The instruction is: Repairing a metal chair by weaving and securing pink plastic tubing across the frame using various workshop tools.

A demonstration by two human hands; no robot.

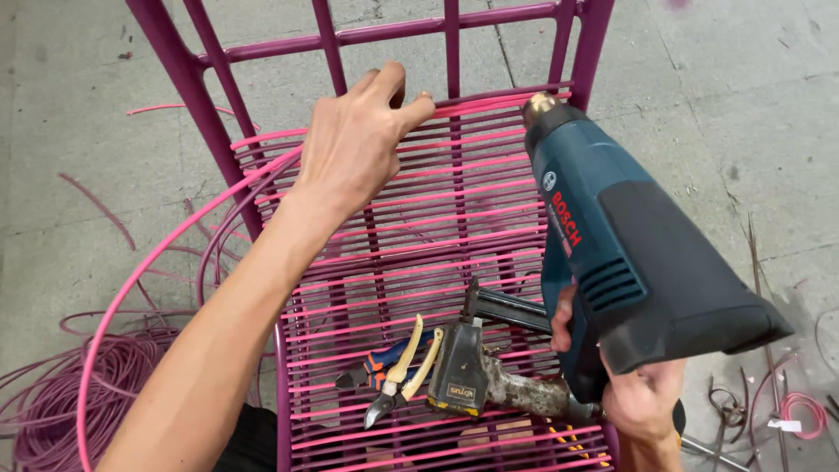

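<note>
Woven chair seat [411, 262] bears pliers [393, 371], stapler [489, 376].
</note>
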